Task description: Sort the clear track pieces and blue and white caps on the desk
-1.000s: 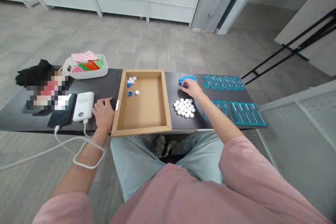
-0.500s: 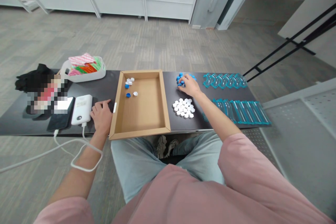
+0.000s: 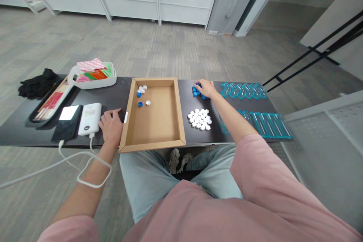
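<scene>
The blue hexagonal pieces (image 3: 196, 91) lie in a small cluster toward the far edge of the dark surface (image 3: 113, 100), partly hidden beneath the right hand (image 3: 206, 89). Its fingers curl down over them; whether they grip a piece we cannot tell. Nearer the person, we see a larger patch of white hexagonal pieces (image 3: 200, 119). To the left stands a shallow cardboard tray (image 3: 153, 147) with several white pieces and two blue ones, all toward its far left corner. The left hand (image 3: 111, 126) rests on the surface just beside the tray's left wall — fingers loosely spread, holding nothing. To the right of the piles we note two rows of clear teal parts (image 3: 269, 124), the far row curved. Farther left lie a white power bank (image 3: 90, 119), a phone (image 3: 67, 124) and — behind them — a white basket (image 3: 98, 83) of colourful items.
</scene>
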Motion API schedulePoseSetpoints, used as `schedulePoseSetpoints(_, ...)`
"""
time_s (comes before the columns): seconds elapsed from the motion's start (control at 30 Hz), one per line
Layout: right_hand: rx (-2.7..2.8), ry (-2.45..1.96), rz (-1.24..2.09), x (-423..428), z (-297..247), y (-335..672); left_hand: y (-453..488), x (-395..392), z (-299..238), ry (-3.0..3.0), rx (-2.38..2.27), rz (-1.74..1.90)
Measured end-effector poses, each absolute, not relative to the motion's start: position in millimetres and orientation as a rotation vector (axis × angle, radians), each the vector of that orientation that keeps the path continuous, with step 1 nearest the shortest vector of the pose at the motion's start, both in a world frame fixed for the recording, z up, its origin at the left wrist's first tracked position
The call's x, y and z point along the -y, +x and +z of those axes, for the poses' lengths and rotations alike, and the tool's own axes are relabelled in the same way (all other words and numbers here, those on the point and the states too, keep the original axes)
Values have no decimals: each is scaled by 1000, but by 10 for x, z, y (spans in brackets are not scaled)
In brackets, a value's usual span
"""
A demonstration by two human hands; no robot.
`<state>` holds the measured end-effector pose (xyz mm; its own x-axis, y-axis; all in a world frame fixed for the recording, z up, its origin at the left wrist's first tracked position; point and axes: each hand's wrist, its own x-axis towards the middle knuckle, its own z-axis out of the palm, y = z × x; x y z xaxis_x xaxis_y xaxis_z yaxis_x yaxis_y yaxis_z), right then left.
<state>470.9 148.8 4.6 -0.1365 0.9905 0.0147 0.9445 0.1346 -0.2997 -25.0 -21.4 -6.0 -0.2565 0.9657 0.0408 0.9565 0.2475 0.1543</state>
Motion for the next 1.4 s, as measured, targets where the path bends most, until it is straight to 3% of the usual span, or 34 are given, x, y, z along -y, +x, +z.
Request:
schedulePoseSetpoints(0.87,2434,-1707,190,-1003,118,4680,-279,206,-91,1920,-2428,196)
schedulePoseSetpoints(1.07,2283,-1729,158,-878,170,4628,-250,215,-81,1932,-2439,246)
schedulePoseSetpoints(1.23,2334,-1398,191,-729,378,4013,-243,216,-63,1911,-2401,264)
schedulePoseSetpoints(1.4,2667,-1104,429,-843,354,2988,-226,227,-37,1877,-2379,353)
